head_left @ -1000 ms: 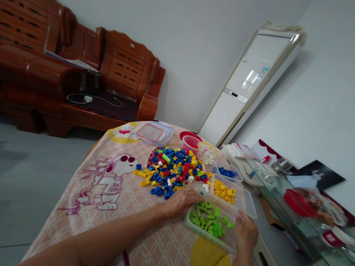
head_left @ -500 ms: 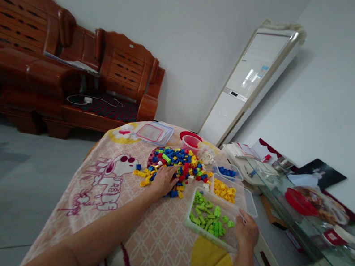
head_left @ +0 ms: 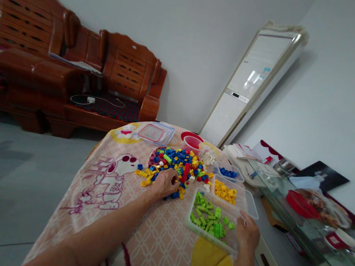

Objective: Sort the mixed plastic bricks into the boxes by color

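Note:
A heap of mixed toy building bricks [head_left: 176,158] in yellow, blue, red, green and white lies on the patterned tablecloth [head_left: 159,239]. My left hand [head_left: 165,183] is at the heap's near edge, fingers curled in among the bricks; what they pinch, if anything, is hidden. At the right, my right hand [head_left: 247,231] grips the rim of a clear plastic box [head_left: 194,228], its thumb over the edge. Light green bricks [head_left: 209,215] lie inside that box. Just beyond it stand a box of yellow bricks [head_left: 225,192] and a smaller one with blue bricks [head_left: 227,172].
Box lids [head_left: 155,133] lie at the table's far side, beside a round tub [head_left: 192,142] with red in it. White bricks [head_left: 208,157] are near the tub. Close on the right is a glass-topped stand [head_left: 301,226] with a red bowl [head_left: 301,205]. A wooden sofa [head_left: 123,69] stands behind.
My left hand's fingers have drawn in from a flatter, spread pose to a curl over the bricks. My right hand keeps its place on the box. The view has shifted slightly.

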